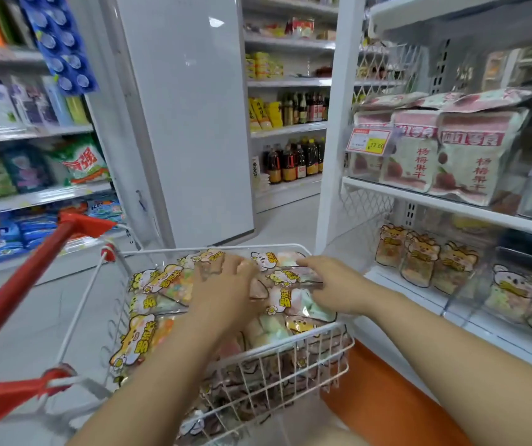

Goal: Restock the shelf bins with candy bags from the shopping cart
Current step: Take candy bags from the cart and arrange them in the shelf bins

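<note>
A white wire shopping cart (290, 355) with a red handle stands in front of me, heaped with clear candy bags (158, 281) printed with yellow cartoon animals. Both my hands are down in the pile. My left hand (222, 284) lies flat on the bags in the middle, fingers spread. My right hand (325, 281) reaches over the right side, its fingers curled on the edge of a candy bag (290, 275). To the right, a low shelf holds clear bins (451, 304) with the same kind of candy bags (419, 259) standing upright.
Above the bins, a shelf carries pink and white dried-fruit bags (451, 156) with a red price tag (369, 140). Detergent shelves (32, 175) line the left. A white pillar (187, 117) and bottle shelves (290, 156) stand ahead. An orange surface (383, 397) lies beside the cart.
</note>
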A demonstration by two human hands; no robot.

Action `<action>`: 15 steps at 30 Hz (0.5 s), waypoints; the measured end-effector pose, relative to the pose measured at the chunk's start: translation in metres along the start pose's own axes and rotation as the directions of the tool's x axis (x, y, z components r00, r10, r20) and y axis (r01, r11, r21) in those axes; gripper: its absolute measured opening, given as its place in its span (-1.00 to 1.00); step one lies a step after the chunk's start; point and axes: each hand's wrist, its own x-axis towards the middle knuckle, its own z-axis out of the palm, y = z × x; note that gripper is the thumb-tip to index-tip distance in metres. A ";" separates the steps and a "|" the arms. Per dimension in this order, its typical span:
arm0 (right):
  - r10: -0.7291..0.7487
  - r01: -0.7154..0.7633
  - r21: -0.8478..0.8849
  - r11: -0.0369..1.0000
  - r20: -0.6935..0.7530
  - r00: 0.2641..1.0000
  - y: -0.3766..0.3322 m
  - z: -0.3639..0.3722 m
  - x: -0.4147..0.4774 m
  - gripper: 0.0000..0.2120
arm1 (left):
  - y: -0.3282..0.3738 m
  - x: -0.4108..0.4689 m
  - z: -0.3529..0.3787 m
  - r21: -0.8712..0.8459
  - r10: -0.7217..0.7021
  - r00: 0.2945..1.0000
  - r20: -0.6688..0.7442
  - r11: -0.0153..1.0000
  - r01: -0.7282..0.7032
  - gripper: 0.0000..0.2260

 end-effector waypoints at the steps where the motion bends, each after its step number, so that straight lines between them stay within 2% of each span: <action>1: 0.022 -0.021 -0.014 1.000 0.050 0.998 0.001 0.004 0.004 -0.31 | -0.003 -0.003 0.005 0.004 0.000 0.999 0.034 1.000 0.000 -0.40; 3: 0.041 -0.034 -0.055 0.998 0.119 0.992 0.001 0.011 0.010 -0.26 | -0.007 -0.009 0.014 0.006 -0.001 0.996 0.085 1.000 0.000 -0.41; 6: 0.020 -0.005 -0.162 0.987 0.093 0.995 0.006 0.013 0.013 -0.26 | -0.009 -0.011 0.019 0.010 0.003 0.997 0.075 1.000 -0.004 -0.45; 8: -0.011 0.025 -0.153 0.988 0.091 0.996 0.008 0.008 0.012 -0.25 | -0.009 -0.011 0.019 0.011 0.006 0.997 0.078 1.000 -0.006 -0.45; 11: -0.042 0.064 -0.127 0.990 0.166 0.985 0.011 0.005 0.005 -0.13 | -0.010 -0.012 0.021 0.017 0.005 0.997 0.080 1.000 -0.007 -0.45; 13: -0.064 0.106 -0.220 0.970 0.192 0.979 0.013 0.009 0.005 -0.02 | -0.010 -0.012 0.022 0.023 0.004 0.998 0.067 1.000 -0.005 -0.45; 15: -0.096 0.158 -0.342 0.926 0.191 0.977 0.012 0.013 0.009 -0.03 | -0.009 -0.012 0.021 0.016 0.002 0.999 0.053 1.000 -0.003 -0.47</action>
